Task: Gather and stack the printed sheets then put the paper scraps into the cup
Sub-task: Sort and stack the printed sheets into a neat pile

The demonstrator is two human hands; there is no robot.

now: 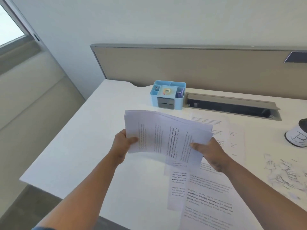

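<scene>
Left hand (123, 143) and right hand (210, 152) grip a partial stack (164, 135) mid-frame; sheets (209, 193) remain on the desk (86, 146) below. Scraps (284, 170) at right lie outside the cup (297, 135); gathering looks roughly half done.

Printed sheets (166, 135) stacked, raised; more sheets (209, 201) flat on desk; scraps (285, 171) beside cup (297, 135).

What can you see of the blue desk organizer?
The blue desk organizer looks like pale blue plastic. It stands upright on the white desk near the back partition, left of the cable tray. Open top compartments hold a tape roll and small blurred items; a grey drawer sits in its front. Neither hand touches it.
</scene>
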